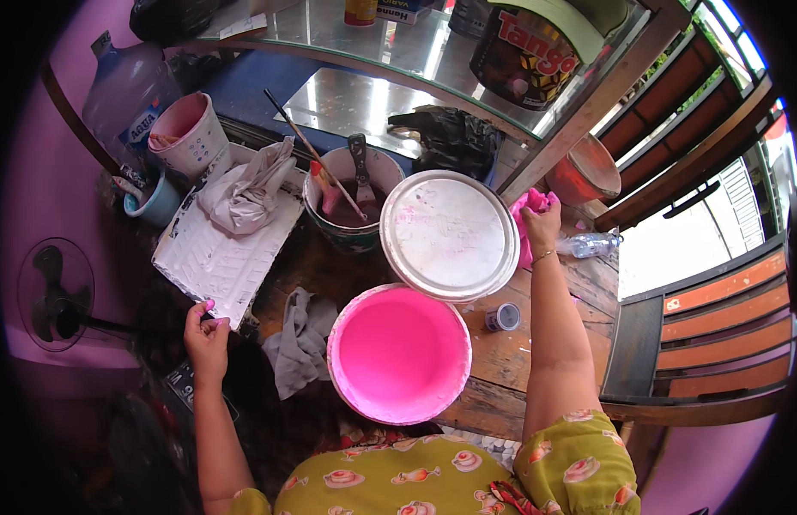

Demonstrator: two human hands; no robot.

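My left hand (208, 345), pink paint on its fingertips, is closed at the near edge of a white-smeared paint tray (235, 279) and appears to grip it. A crumpled pale cloth or bag (248, 193) lies on the tray. Off to the right, my right hand (542, 221) is closed on a bright pink cloth (524, 245), partly hidden by the hand. Between my arms stands an uncovered bucket of pink paint (403, 343). Its far side meets a round whitish lid (450, 233), which lies on the table side beyond it.
Behind the tray and lid, a bucket (317, 210) holds brushes in murky liquid. A grey rag (300, 339), a small cup (503, 318) and a plastic bottle (591, 245) lie around the paint. A glass shelf (372, 64) overhangs the far side; a slatted bench (716, 322) stands right.
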